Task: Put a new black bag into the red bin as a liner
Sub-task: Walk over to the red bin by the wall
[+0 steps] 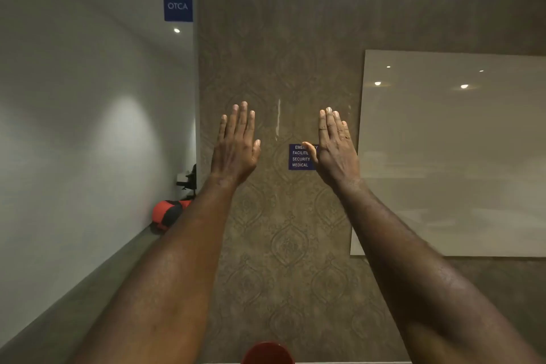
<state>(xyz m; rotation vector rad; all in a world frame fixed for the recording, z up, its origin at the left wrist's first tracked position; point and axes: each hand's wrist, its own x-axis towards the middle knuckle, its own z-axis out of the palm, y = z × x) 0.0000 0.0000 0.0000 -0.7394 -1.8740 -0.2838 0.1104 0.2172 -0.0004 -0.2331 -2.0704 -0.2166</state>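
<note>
Both my arms are stretched out in front of me at chest height, backs of the hands toward me. My left hand (pixel 236 146) is flat with its fingers straight and holds nothing. My right hand (pixel 335 146) is the same, empty, and partly covers a small blue sign on the wall. Only the top of the red bin (pixel 267 352) shows, at the bottom edge of the view between my forearms. No black bag is in sight.
A brown patterned wall (pixel 283 38) stands straight ahead with a blue emergency sign (pixel 300 158) and a glossy whiteboard (pixel 455 151) at right. A corridor runs along the left, with a red and black bag (pixel 168 214), an office chair (pixel 190 180) and a blue OTCA sign (pixel 178 6).
</note>
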